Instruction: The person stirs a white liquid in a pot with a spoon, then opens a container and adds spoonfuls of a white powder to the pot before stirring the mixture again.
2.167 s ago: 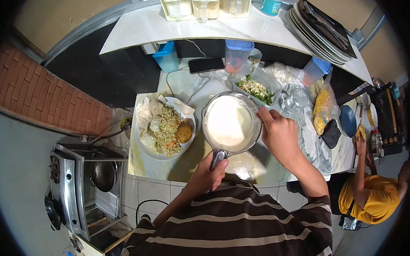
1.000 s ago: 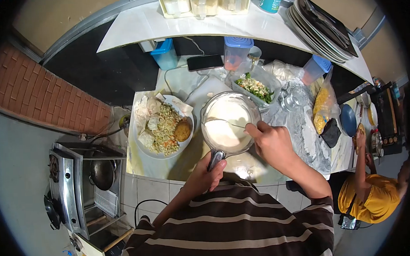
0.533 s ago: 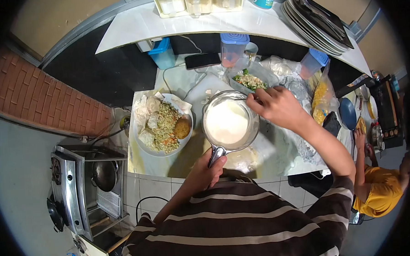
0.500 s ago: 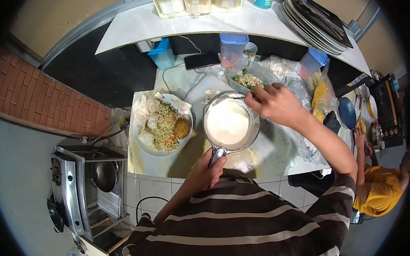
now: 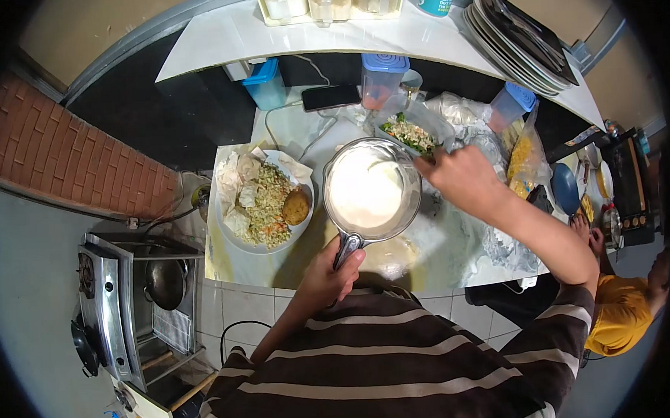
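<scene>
A metal pan [image 5: 366, 191] of pale, creamy liquid is held over the marble table, tilted slightly. My left hand [image 5: 329, 275] is wrapped round its handle, on the near side. My right hand [image 5: 461, 175] is at the pan's right rim, fingers pinched on a thin utensil [image 5: 402, 162] whose end dips into the liquid. Left of the pan lies a white plate [image 5: 256, 246] with chopped vegetable mix, wrapper sheets and a round brown item [image 5: 296, 208]. Behind the pan stands a clear container [image 5: 410, 133] of chopped greens.
At the back are a phone [image 5: 331, 98], blue-lidded containers [image 5: 382, 80] and a shelf [image 5: 290, 43] with stacked plates [image 5: 515, 44]. A bag of yellow pieces [image 5: 525, 156] lies right. Another person in yellow [image 5: 621, 314] works at far right. A stove [image 5: 106, 301] stands left.
The pan and my left hand have shifted slightly left. My right hand has moved a little right and down, and the utensil has shifted in the liquid. The other person has moved slightly.
</scene>
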Motion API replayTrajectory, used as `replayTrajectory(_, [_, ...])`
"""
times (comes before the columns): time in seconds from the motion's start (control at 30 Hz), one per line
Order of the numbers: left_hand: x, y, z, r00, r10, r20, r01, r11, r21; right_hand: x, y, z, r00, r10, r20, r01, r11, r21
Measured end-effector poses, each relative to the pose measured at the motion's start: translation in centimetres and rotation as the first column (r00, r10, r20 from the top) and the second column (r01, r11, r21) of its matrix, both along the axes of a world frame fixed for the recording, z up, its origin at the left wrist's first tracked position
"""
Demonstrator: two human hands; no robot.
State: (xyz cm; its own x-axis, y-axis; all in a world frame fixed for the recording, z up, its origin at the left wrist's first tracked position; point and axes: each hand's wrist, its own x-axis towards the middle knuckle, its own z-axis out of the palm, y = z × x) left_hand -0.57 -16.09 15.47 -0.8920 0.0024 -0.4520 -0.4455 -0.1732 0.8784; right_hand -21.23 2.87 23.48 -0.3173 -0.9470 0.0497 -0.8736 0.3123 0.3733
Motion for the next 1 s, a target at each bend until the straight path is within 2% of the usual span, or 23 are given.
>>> replayTrajectory(0.1, [0.2,0.0,-0.4,1.000,0.024,0.006,-0.024,0.996,0.092,1.4,0.1,-0.1,1.000,-0.023,0.014,0.023,0.999,0.040])
replayTrajectory(0.17, [0.1,0.0,-0.2,1.000,0.020,0.008,-0.020,0.996,0.082,1.9,0.2,0.1,1.000,-0.017,0.007,0.017,1.000,0.000])
replayTrajectory(0.27, [0.1,0.2,-0.3,1.000,0.013,0.019,-0.015,0.996,0.092,2.3,0.1,0.0,0.991,-0.113,0.075,0.116,0.993,-0.039])
replayTrajectory(0.33, [0.2,0.5,-0.4,1.000,0.010,0.021,-0.012,0.994,0.109,2.4,0.1,-0.2,0.958,-0.201,0.203,0.234,0.960,-0.155])
replayTrajectory(0.37, [0.2,0.8,-0.5,0.999,0.021,0.029,-0.024,0.993,0.111,2.6,0.0,-0.2,0.958,-0.202,0.201,0.235,0.959,-0.156])
replayTrajectory(0.43, [0.2,1.3,-0.5,0.999,0.031,0.033,-0.034,0.993,0.113,3.0,-0.2,-0.3,0.873,-0.326,0.363,0.391,0.912,-0.121])
replayTrajectory(0.53, [0.4,1.7,-0.6,0.998,0.045,0.035,-0.050,0.988,0.144,3.4,0.0,-1.7,0.827,-0.359,0.432,0.477,0.855,-0.202])
replayTrajectory(0.63, [0.3,1.8,-0.8,0.999,0.035,0.006,-0.036,0.995,0.091,3.8,-0.4,-2.4,0.804,-0.417,0.423,0.542,0.808,-0.233])
replayTrajectory(0.8, [0.2,1.8,-1.4,1.000,-0.013,-0.006,0.013,0.998,-0.063,3.5,-1.6,-2.5,0.802,-0.428,0.417,0.553,0.795,-0.249])
replayTrajectory(1.0, [0.0,1.0,-0.7,0.998,-0.050,0.039,0.051,0.998,-0.027,3.0,-2.6,-1.4,0.830,-0.382,0.407,0.500,0.833,-0.236])
